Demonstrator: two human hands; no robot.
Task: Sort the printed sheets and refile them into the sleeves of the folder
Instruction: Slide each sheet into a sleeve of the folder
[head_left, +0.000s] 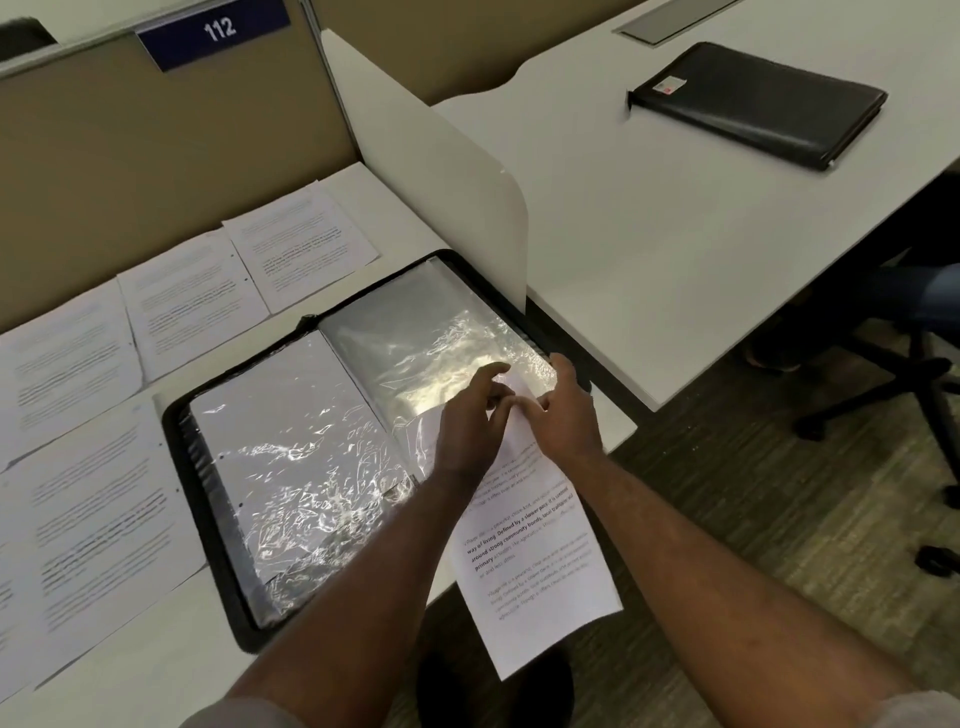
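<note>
Both hands' fingers (498, 400) on sheet (535, 551) top.

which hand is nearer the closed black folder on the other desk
Right. The right hand is at the open folder's right edge, on the side toward the closed black folder; the left hand is beside it, farther away.

White "112" on a blue plate (214, 32) atop the partition, printed sheet (535, 551) with bold words "way of living. Defined by a slower pace", "around strong community bonds", remaining print too blurred to read
</note>
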